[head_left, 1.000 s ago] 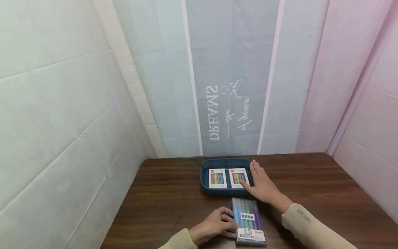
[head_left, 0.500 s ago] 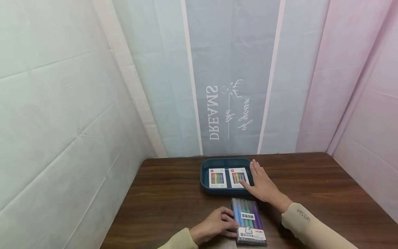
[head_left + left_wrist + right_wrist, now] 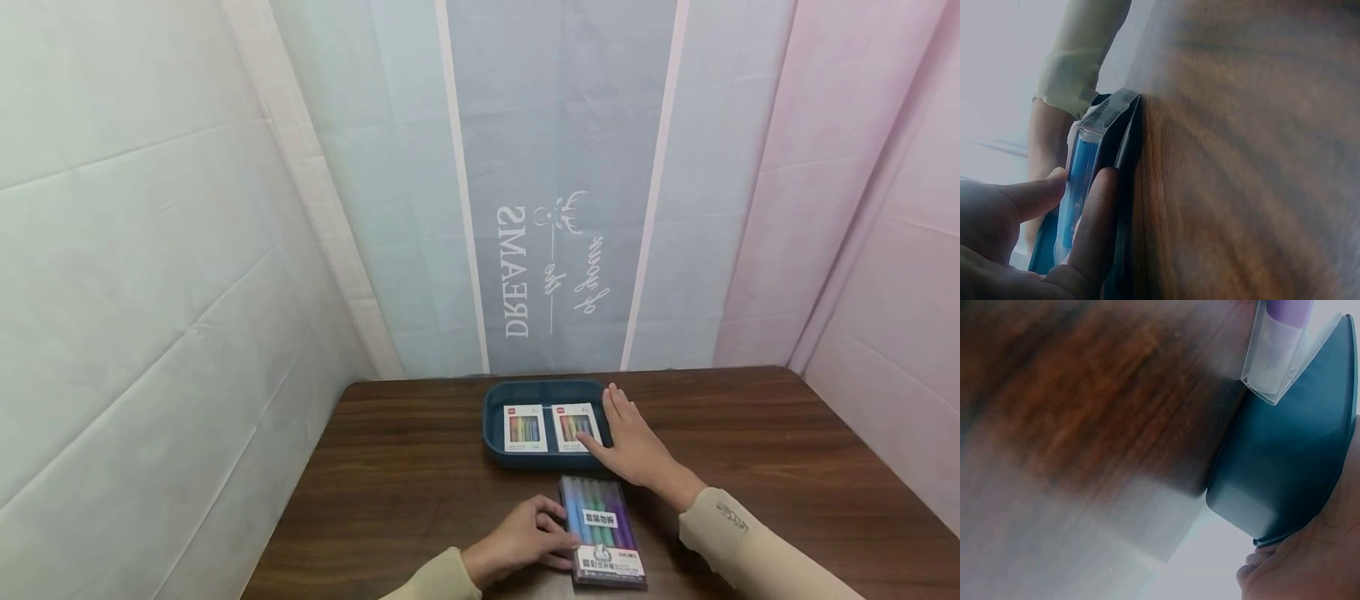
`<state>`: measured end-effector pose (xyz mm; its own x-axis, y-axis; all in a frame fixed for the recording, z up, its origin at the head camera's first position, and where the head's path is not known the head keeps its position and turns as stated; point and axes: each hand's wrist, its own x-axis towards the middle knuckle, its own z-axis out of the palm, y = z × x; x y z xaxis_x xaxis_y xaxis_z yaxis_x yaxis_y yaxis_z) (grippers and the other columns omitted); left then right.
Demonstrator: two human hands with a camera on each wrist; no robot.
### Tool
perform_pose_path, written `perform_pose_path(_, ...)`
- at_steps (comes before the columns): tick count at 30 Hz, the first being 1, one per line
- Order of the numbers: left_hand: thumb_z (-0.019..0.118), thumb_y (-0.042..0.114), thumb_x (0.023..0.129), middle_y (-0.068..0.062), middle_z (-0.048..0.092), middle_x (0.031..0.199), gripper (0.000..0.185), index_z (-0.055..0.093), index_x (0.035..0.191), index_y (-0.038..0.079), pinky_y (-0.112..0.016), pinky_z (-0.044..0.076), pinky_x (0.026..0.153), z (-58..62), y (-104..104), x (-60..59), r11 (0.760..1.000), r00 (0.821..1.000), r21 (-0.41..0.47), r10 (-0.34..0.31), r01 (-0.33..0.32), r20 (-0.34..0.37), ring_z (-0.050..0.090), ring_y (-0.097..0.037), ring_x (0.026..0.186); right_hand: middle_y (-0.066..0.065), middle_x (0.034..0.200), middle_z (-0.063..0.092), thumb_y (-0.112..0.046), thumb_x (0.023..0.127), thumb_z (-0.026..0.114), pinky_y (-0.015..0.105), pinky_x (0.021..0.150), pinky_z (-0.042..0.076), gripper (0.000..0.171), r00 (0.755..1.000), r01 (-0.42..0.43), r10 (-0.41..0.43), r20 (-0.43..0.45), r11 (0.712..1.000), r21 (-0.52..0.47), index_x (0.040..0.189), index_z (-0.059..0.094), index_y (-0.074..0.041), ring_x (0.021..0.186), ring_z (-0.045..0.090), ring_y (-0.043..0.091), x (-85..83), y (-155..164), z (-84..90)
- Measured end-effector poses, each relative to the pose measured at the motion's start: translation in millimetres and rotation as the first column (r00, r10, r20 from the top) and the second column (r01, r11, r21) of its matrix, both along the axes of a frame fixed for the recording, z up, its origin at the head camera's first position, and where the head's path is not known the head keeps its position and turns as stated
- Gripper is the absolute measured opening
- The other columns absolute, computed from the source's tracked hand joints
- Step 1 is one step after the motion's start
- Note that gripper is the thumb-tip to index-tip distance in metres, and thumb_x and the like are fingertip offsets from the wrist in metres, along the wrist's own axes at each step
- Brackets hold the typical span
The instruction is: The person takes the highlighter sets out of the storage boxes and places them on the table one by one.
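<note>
My left hand [image 3: 521, 537] pinches the left side of a flat clear pack of highlighters [image 3: 600, 518] on the table. Blue, green and purple pens show through its cover, with white labels across it. In the left wrist view, thumb and fingers lie on either side of the pack's edge [image 3: 1085, 169]. Behind the pack stands a dark teal tray [image 3: 525, 461] with two white boxes inside, a left box [image 3: 525, 429] and a right box [image 3: 572, 429], each picturing coloured sticks. My right hand [image 3: 630, 450] rests along the tray's right rim, fingers extended, thumb over the right box.
The brown wood-grain table [image 3: 405, 467] has rounded far corners. A printed cloth backdrop [image 3: 562, 125] hangs just past its far edge. Pale cloth walls close in the left and right sides. In the right wrist view, the pack's far end [image 3: 1269, 369] overlaps the tray's outer wall [image 3: 1285, 450].
My left hand and the pack of highlighters have shifted very slightly to the right. The right hand and the tray look almost unmoved.
</note>
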<state>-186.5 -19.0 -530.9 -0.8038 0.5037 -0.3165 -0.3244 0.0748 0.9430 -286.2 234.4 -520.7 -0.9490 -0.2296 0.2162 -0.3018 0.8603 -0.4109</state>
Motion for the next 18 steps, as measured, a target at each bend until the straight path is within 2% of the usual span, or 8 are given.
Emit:
perform_pose_path(9, 0.08, 0.001, 0.096, -0.015, 0.073, 0.093, 0.03, 0.062, 0.12, 0.005, -0.036, 0.067, 0.069, -0.1, 1.5, -2.2, 0.996, 0.999, -0.086, -0.016, 0.013, -0.042, 0.079, -0.026, 0.077, 0.033, 0.174, 0.012, -0.065, 0.102, 0.061, 0.067, 0.129, 0.018, 0.108, 1.0, 0.003, -0.003, 0.011, 1.0, 0.006, 0.164, 0.019, 0.014, 0.16, 0.014, 0.052, -1.3, 0.4, -4.5)
perform_pose_path(18, 0.081, 0.003, 0.096, -0.015, 0.074, 0.091, 0.03, 0.062, 0.119, 0.005, -0.035, 0.067, 0.069, -2.6, 4.8, -5.0, 0.994, 0.998, -0.109, -0.033, 0.027, -0.052, 0.08, -0.026, 0.077, 0.033, 0.174, 0.011, -0.059, 0.103, 0.064, 0.067, 0.129, 0.018, 0.105, 1.0, 0.007, -0.007, 0.0, 1.0, 0.004, 0.164, 0.019, 0.014, 0.161, 0.015, 0.052, -2.6, 0.1, -8.2)
